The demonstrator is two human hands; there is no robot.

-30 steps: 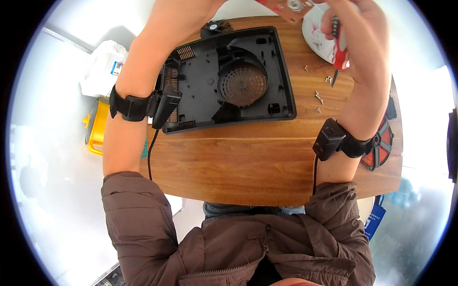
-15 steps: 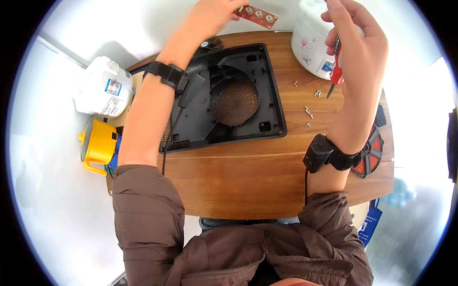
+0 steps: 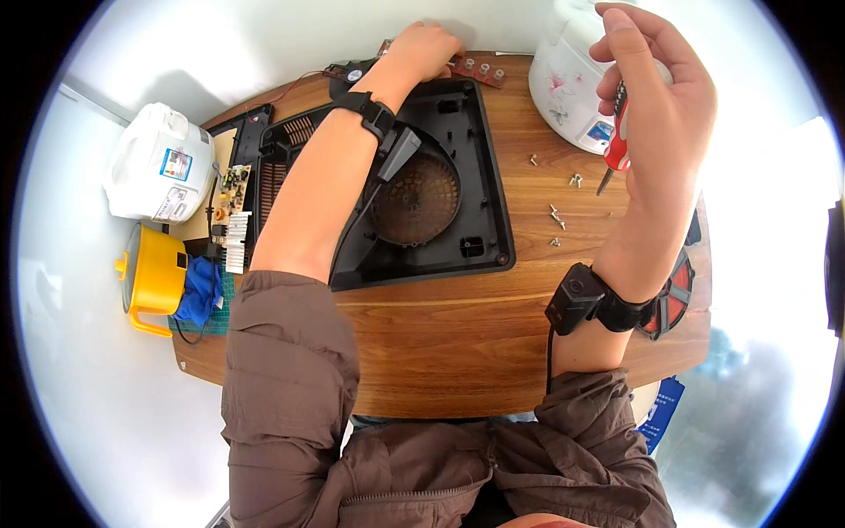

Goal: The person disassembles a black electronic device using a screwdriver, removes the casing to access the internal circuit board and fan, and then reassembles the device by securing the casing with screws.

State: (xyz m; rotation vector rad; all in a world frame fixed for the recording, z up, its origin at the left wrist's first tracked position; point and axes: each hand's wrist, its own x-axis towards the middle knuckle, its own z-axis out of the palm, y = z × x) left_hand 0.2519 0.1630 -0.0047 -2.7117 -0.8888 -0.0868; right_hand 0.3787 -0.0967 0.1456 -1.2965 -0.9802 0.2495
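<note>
At the far edge of the table my left hand is closed over a narrow red circuit board with round clear parts along it. The hand covers the board's middle, and its fingertips are partly hidden. Just in front lies a black plastic housing with a large round grille; my left forearm crosses above it. My right hand is raised at the right, wrapped around a screwdriver with a red and black handle, its shaft pointing down. Several small screws lie loose below the screwdriver.
A white rice cooker stands at the far right, another white appliance at the left. Nearby are a yellow pot, a blue cloth and a circuit board with a heatsink. A round red-and-black part sits at the right edge.
My left hand has lowered the red circuit board from the air to the table's far edge, behind the housing. My right hand still holds the screwdriver in about the same place.
</note>
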